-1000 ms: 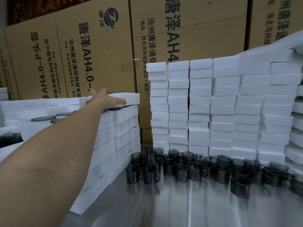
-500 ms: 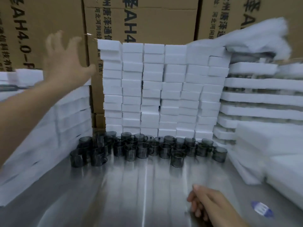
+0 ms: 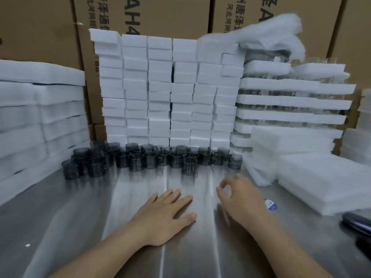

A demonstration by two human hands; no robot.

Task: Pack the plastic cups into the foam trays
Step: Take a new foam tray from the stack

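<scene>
Several dark smoky plastic cups (image 3: 150,159) with handles stand in a cluster at the back of the steel table (image 3: 80,217); one cup (image 3: 188,166) stands a little in front of the others. My left hand (image 3: 162,215) lies flat on the table with straight fingers and holds nothing. My right hand (image 3: 241,199) is blurred beside it, fingers curled, index tip near the thumb, with nothing visible in it. White foam trays (image 3: 40,109) are stacked on the left. Foam sheets (image 3: 321,177) lie in a pile on the right.
A wall of small white foam blocks (image 3: 160,87) rises behind the cups. Layered foam trays with clear cups between them (image 3: 291,99) are stacked at the right rear. Cardboard boxes (image 3: 160,13) line the back. A blue-white sticker (image 3: 271,204) and a dark object (image 3: 357,221) lie at the right.
My left hand left the foam stack on the left and came down flat onto the table. My right hand came into view and moved up toward the cups. The view turned right.
</scene>
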